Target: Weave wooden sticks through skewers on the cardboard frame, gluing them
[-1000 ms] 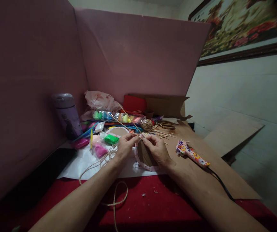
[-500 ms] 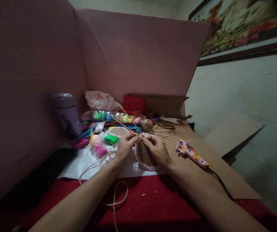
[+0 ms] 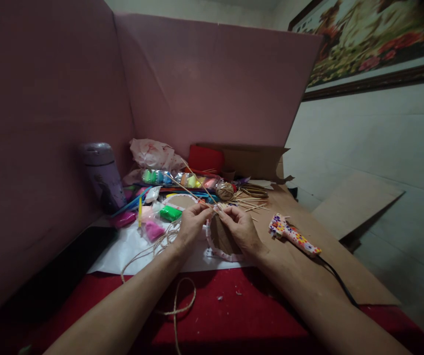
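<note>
The cardboard piece (image 3: 224,236), brown with a pale patterned edging (image 3: 230,257), is at the middle of the scene, tilted up over the near edge of a white sheet (image 3: 112,251). Its brown face turns toward the near side; its visible length slants from the fingertips down toward the near right, though the right hand (image 3: 243,229) hides part of the outline. Two thin sticks (image 3: 196,178) rise from the fingertips, their long axes running to the far left, free ends pointing away from the body.

The right grip is pinched closed on the top of the edging. The left hand (image 3: 193,224) has its grip closed too, fingertips almost meeting the right ones, apparently on the near ends of the sticks; exactly what lies between them is too small to tell. Working well here probably means light, steady pressure at the join, with the sticks kept from twisting and the edging unwrinkled.

Loose twine (image 3: 175,312) lies by the left forearm, partly on the red surface (image 3: 215,320). Just beyond the hands are another edged piece (image 3: 182,201) and scattered sticks (image 3: 251,200). A flowered glue gun (image 3: 295,237) rests to the right on a cardboard sheet (image 3: 345,276).
</note>
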A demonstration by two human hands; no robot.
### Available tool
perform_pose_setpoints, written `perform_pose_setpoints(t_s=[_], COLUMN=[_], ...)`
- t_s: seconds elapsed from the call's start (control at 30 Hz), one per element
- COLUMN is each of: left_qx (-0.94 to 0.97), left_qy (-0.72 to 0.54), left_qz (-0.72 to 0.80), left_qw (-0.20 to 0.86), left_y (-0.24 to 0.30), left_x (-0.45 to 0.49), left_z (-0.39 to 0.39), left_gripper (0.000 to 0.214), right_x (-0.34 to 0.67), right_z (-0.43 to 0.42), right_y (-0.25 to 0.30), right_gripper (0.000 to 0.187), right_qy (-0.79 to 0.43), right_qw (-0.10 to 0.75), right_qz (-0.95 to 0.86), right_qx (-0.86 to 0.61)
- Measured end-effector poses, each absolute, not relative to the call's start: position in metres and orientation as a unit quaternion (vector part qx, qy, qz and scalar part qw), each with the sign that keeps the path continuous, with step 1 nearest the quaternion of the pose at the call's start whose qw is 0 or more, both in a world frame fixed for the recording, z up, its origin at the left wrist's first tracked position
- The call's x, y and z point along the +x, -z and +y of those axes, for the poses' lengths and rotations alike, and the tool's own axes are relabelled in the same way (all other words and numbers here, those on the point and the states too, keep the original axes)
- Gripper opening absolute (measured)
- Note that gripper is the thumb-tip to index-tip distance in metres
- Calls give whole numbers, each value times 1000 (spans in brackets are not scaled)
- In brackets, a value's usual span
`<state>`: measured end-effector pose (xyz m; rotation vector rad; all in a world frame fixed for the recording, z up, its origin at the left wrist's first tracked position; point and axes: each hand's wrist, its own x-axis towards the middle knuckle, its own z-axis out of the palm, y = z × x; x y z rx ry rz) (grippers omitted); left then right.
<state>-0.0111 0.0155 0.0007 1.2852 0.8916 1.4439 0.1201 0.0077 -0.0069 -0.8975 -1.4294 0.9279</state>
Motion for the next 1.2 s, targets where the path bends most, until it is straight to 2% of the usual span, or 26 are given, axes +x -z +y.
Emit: perform_pose_setpoints(t_s=[1.2], left_qx=[534], left_qy=[-589], left_qz=[367], left_qw=[483], left_y=[1], left_x=[-12], left_z=[17], left_gripper=[16], right_x=[119], right_z=[8], right_y=[8], right_gripper=[24], right_qy=[-400], right_qw=[574], right_qz=[-607], right_qx=[-376])
